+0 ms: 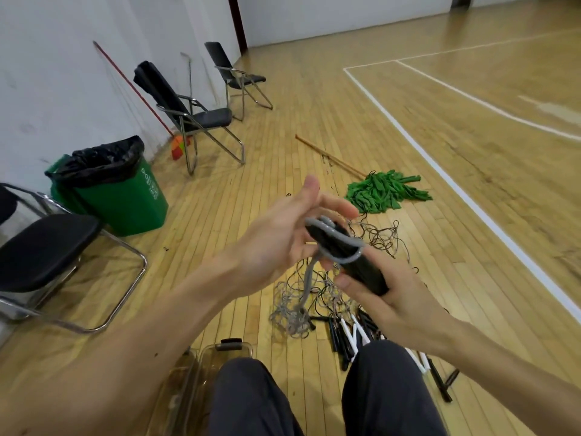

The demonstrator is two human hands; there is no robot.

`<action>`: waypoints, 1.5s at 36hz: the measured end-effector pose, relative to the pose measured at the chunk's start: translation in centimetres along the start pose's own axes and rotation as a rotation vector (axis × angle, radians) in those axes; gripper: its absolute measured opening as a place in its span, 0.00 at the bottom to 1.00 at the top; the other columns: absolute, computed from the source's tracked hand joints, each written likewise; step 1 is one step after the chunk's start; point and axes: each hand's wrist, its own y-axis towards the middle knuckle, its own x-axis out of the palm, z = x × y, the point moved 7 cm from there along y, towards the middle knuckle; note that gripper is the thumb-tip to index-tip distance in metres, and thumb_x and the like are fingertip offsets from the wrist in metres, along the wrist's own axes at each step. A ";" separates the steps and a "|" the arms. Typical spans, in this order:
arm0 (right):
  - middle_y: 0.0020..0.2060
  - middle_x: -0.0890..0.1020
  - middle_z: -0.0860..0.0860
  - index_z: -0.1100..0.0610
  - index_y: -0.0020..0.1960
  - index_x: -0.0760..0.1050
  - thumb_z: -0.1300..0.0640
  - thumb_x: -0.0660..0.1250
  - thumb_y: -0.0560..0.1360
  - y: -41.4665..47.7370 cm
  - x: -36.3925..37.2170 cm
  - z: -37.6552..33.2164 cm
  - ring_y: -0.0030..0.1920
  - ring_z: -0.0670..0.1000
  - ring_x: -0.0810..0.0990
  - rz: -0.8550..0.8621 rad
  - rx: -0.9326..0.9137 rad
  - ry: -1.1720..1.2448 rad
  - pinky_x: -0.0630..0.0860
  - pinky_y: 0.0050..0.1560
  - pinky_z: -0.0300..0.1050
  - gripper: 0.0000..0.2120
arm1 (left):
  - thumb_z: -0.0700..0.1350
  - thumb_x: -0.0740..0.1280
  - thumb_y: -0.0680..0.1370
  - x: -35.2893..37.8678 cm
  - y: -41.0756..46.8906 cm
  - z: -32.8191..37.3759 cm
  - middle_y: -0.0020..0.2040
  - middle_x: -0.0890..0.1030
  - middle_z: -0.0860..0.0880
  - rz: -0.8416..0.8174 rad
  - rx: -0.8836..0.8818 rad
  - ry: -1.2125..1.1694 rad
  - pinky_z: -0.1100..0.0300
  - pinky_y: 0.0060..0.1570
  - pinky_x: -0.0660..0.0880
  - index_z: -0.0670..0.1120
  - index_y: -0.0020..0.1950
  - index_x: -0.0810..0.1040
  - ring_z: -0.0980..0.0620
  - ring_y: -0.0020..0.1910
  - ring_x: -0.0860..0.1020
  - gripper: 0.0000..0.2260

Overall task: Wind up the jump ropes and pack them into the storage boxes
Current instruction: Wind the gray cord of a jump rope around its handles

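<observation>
My right hand [390, 297] grips the black handles [361, 269] of a jump rope, held at chest height over the floor. A grey rope [341, 239] is looped around the top of the handles. My left hand [283, 234] pinches that grey rope beside the handles, and the loose end hangs down to a grey tangle [290, 313] on the floor. More ropes with black and white handles [355, 336] lie by my right knee. Two clear storage boxes [220, 354] stand on the floor in front of my left knee.
Dark thin ropes [382, 237] sprawl on the wooden floor beyond my hands. A green mop head [385, 191] with its wooden stick lies further out. A green bin [116, 190] and folding chairs [195, 118] stand along the left wall.
</observation>
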 end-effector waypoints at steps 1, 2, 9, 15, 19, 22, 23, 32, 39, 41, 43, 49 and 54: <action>0.36 0.78 0.52 0.53 0.60 0.76 0.45 0.64 0.81 0.0 0.0 -0.1 0.31 0.52 0.71 0.000 0.003 0.019 0.70 0.31 0.52 0.14 | 0.60 0.49 0.80 -0.1 0.1 -0.3 0.42 0.81 0.46 0.013 -0.010 -0.008 0.57 0.44 0.78 0.40 0.55 0.79 0.49 0.42 0.79 0.28; 0.37 0.78 0.52 0.50 0.58 0.76 0.46 0.64 0.81 0.1 0.0 -0.3 0.31 0.55 0.71 -0.001 0.003 0.057 0.70 0.31 0.55 0.11 | 0.60 0.50 0.80 -0.2 0.1 -0.6 0.43 0.83 0.46 0.023 -0.025 -0.015 0.56 0.42 0.78 0.40 0.56 0.79 0.48 0.40 0.79 0.27; 0.26 0.69 0.46 0.47 0.44 0.74 0.54 0.65 0.79 1.0 -3.5 0.4 0.25 0.46 0.66 0.147 0.098 0.175 0.65 0.26 0.40 0.05 | 0.57 0.53 0.83 -0.8 -0.1 -3.4 0.37 0.80 0.48 0.018 -0.132 0.228 0.55 0.36 0.75 0.44 0.59 0.80 0.47 0.32 0.76 0.22; 0.26 0.70 0.44 0.51 0.42 0.71 0.51 0.65 0.81 0.9 -3.6 4.1 0.26 0.46 0.66 0.084 0.297 -0.005 0.66 0.28 0.42 0.10 | 0.47 0.65 0.82 -0.8 -0.1 -2.7 0.33 0.73 0.54 0.026 0.110 0.802 0.67 0.32 0.66 0.50 0.62 0.80 0.59 0.29 0.67 0.10; 0.26 0.69 0.44 0.51 0.40 0.68 0.52 0.65 0.82 0.9 -3.2 5.0 0.25 0.43 0.64 0.044 0.376 -0.098 0.64 0.29 0.41 0.13 | 0.49 0.60 0.84 -0.3 -0.2 -1.9 0.40 0.75 0.56 0.001 0.202 1.121 0.66 0.40 0.67 0.47 0.60 0.80 0.58 0.38 0.72 0.11; 0.28 0.71 0.45 0.52 0.43 0.70 0.51 0.64 0.82 0.9 -2.4 5.1 0.25 0.42 0.65 -0.058 0.435 -0.173 0.65 0.28 0.38 0.11 | 0.51 0.57 0.83 -0.2 -0.1 -1.0 0.43 0.71 0.58 -0.016 0.288 1.285 0.68 0.38 0.68 0.47 0.64 0.79 0.62 0.37 0.71 0.15; 0.29 0.71 0.46 0.52 0.44 0.71 0.51 0.64 0.83 0.9 -2.2 5.3 0.24 0.42 0.66 -0.097 0.460 -0.179 0.65 0.28 0.37 0.10 | 0.51 0.56 0.83 -0.2 -0.1 -0.9 0.43 0.71 0.57 -0.034 0.317 1.332 0.67 0.35 0.68 0.46 0.63 0.79 0.61 0.36 0.71 0.17; 0.32 0.70 0.51 0.55 0.44 0.69 0.50 0.64 0.82 0.7 0.4 5.3 0.29 0.49 0.67 -0.495 0.569 -0.306 0.65 0.31 0.43 0.12 | 0.41 0.71 0.79 0.0 -0.4 -0.8 0.41 0.67 0.54 -0.212 0.367 1.531 0.71 0.26 0.55 0.44 0.54 0.81 0.63 0.27 0.60 0.05; 0.31 0.70 0.49 0.53 0.41 0.68 0.50 0.66 0.82 0.0 1.2 3.7 0.30 0.49 0.68 -0.803 0.493 -0.290 0.66 0.33 0.44 0.13 | 0.53 0.57 0.82 0.2 -0.8 -1.1 0.44 0.71 0.54 -0.310 0.226 1.405 0.66 0.37 0.66 0.47 0.57 0.81 0.60 0.38 0.69 0.16; 0.32 0.71 0.48 0.51 0.42 0.70 0.49 0.65 0.82 -0.1 1.3 3.0 0.30 0.47 0.68 -0.823 0.438 -0.292 0.66 0.33 0.42 0.12 | 0.51 0.61 0.83 0.0 -0.9 -1.0 0.42 0.72 0.56 -0.326 0.174 1.314 0.68 0.41 0.66 0.49 0.57 0.83 0.59 0.41 0.70 0.12; 0.33 0.73 0.49 0.50 0.44 0.71 0.48 0.65 0.82 -0.2 1.3 2.4 0.31 0.47 0.69 -0.825 0.386 -0.314 0.68 0.34 0.43 0.10 | 0.49 0.66 0.81 -0.2 -0.9 -0.7 0.39 0.73 0.58 -0.324 0.166 1.207 0.69 0.41 0.65 0.49 0.56 0.85 0.60 0.41 0.72 0.09; 0.37 0.78 0.51 0.51 0.51 0.73 0.47 0.63 0.83 -0.2 1.5 0.3 0.33 0.45 0.73 -0.803 0.253 -0.350 0.71 0.35 0.40 0.08 | 0.42 0.74 0.76 -0.7 -0.9 -0.1 0.38 0.81 0.55 -0.322 0.136 0.816 0.66 0.38 0.72 0.44 0.50 0.87 0.56 0.37 0.78 0.04; 0.32 0.75 0.46 0.52 0.56 0.74 0.46 0.63 0.82 0.2 1.0 -1.3 0.32 0.43 0.75 -0.705 0.102 -0.421 0.68 0.35 0.33 0.10 | 0.39 0.72 0.75 -0.7 -1.1 -0.3 0.39 0.83 0.51 -0.350 0.094 0.505 0.68 0.39 0.74 0.36 0.50 0.84 0.57 0.37 0.80 0.07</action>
